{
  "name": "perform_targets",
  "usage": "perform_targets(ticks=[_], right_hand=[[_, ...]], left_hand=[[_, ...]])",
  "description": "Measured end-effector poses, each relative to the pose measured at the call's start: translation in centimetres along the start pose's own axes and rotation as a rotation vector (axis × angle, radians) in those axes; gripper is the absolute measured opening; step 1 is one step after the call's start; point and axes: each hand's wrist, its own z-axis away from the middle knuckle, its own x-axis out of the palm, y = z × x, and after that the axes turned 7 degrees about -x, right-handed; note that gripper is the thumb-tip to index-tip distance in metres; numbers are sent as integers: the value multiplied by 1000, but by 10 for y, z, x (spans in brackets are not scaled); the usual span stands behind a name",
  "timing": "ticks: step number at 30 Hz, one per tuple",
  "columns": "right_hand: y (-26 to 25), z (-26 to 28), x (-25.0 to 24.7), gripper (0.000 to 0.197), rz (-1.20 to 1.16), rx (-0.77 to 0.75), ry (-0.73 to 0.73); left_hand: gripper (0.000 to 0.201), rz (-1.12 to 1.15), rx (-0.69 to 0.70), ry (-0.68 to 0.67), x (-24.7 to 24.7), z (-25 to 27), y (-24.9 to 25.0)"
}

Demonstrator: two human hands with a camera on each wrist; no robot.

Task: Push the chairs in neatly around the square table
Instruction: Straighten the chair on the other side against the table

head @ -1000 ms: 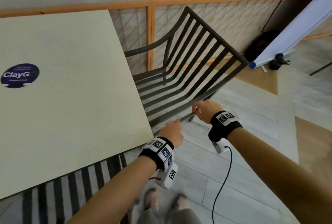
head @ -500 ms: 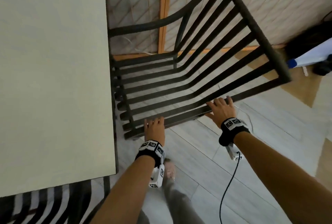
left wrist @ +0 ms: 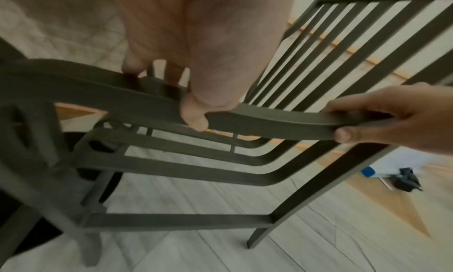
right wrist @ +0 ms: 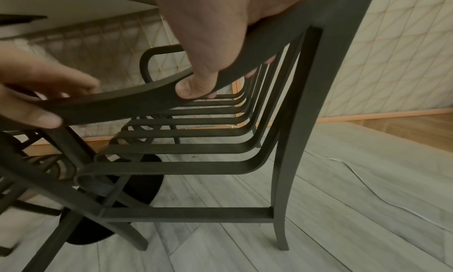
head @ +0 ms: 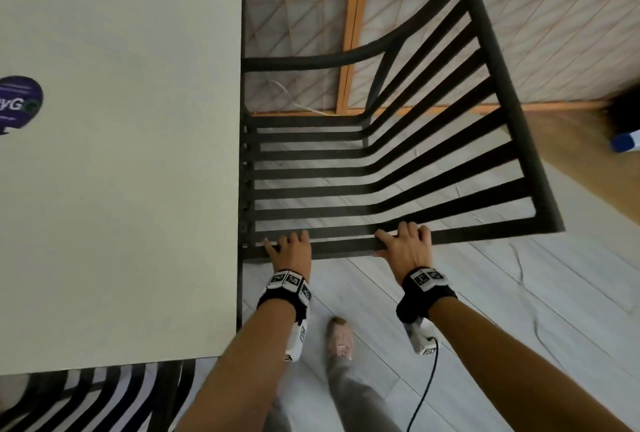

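Observation:
A dark slatted armchair point(head: 505, 85) stands at the right side of the cream square table point(head: 121, 154), its seat front at the table's edge. Both hands hold its near armrest point(left wrist: 269, 123). My left hand point(head: 289, 251) grips the end close to the table, fingers over the top and thumb underneath, as the left wrist view shows point(left wrist: 208, 63). My right hand point(head: 405, 248) grips the same armrest nearer the backrest, thumb curled under it point(right wrist: 215, 33). The chair's four legs are on the floor.
A second slatted chair point(head: 121, 393) sits at the table's near side. A lattice panel with an orange frame point(head: 349, 33) runs behind the armchair. The table's round black base point(right wrist: 137, 179) is under the top. A cable point(head: 426, 379) and my foot point(head: 341, 338) are on the floor.
The armchair has turned from an angle to square with the table's edge and sits closer to it. Both hands now wrap the near armrest.

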Motion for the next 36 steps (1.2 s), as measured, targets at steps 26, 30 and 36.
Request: perform_targets(ticks=[26, 30, 36], right_hand=[[-18, 4, 7, 37, -28, -12, 100], [-20, 18, -3, 49, -24, -20, 135], [-75, 69, -16, 53, -79, -128, 101]], left_hand=[[67, 105, -29, -78, -1, 22, 5], [72, 94, 43, -16, 0, 52, -5], [49, 179, 181, -255, -24, 132, -43]])
